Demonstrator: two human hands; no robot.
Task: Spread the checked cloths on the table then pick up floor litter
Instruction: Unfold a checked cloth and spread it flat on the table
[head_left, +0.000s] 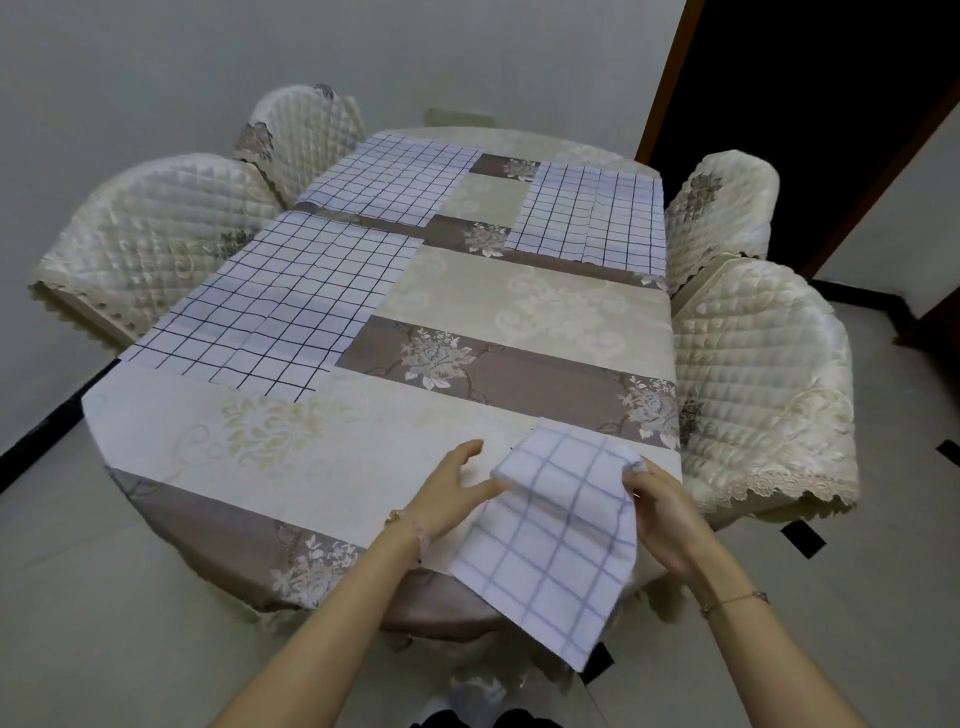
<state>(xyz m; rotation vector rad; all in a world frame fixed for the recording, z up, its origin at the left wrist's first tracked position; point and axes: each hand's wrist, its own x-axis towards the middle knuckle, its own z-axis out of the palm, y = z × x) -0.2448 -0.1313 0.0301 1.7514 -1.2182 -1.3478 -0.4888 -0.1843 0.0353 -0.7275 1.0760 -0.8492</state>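
Across the counter three checked cloths are lying flat; right hand is pinching a folded cloth, left hand is touching it, fingers wide.

1. A flowered tablecloth covers the table.
2. Flat on it: left checked cloth, far left checked cloth, far right checked cloth.
3. A fourth checked cloth, partly folded, overhangs the near right edge.

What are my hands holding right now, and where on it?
The right hand pinches the folded checked cloth at its right edge; the left hand lies open at its left edge.
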